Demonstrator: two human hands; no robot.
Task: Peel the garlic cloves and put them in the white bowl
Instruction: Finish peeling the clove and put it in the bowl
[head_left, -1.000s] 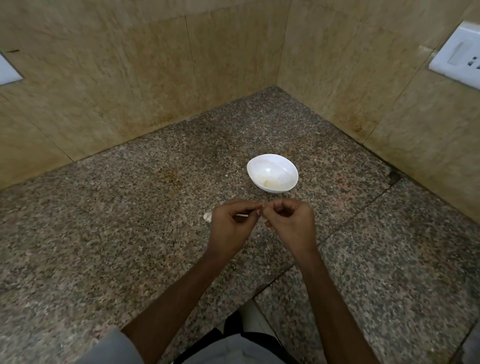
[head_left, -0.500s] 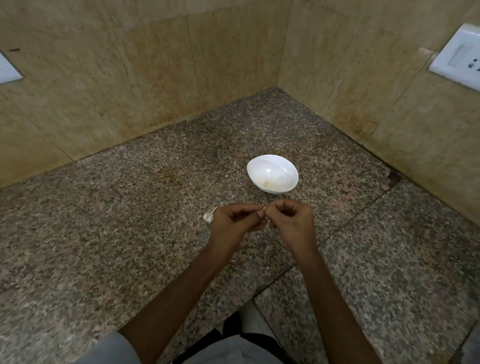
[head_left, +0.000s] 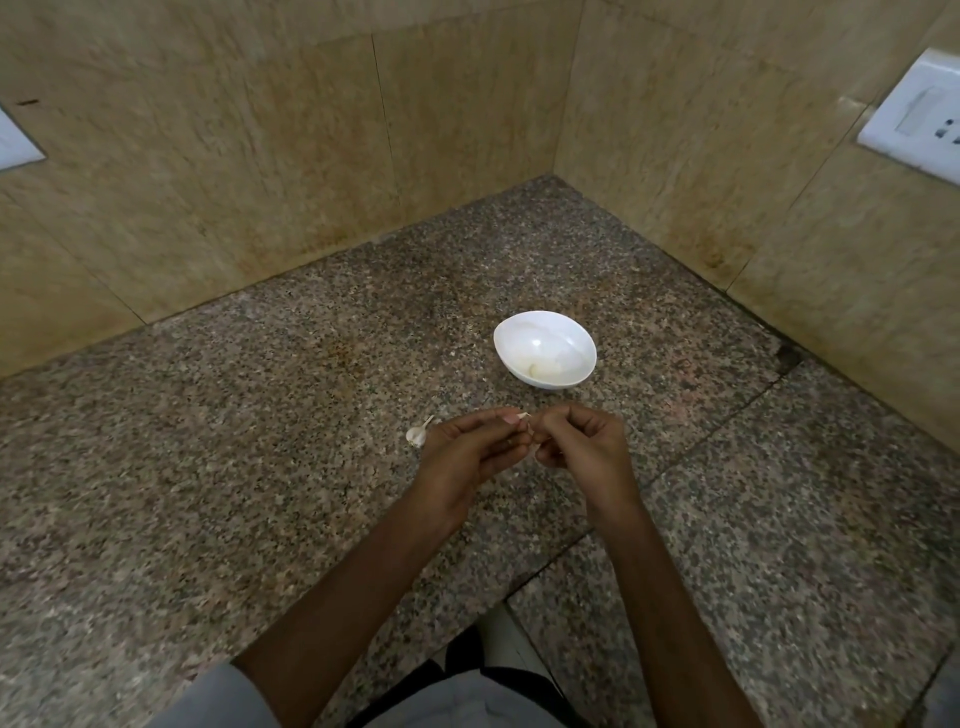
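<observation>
Granite counter (head_left: 208, 467) spreads wide around left hand (head_left: 462, 460) and right hand (head_left: 587, 449) pinching garlic clove (head_left: 523, 415).

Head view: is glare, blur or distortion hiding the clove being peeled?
Head view: soft, even light, no hard shadows; a glare spot inside the white bowl; wide-angle bends the wall seams; centre sharp, but the clove pinched between left hand and right hand is mostly hidden.
</observation>
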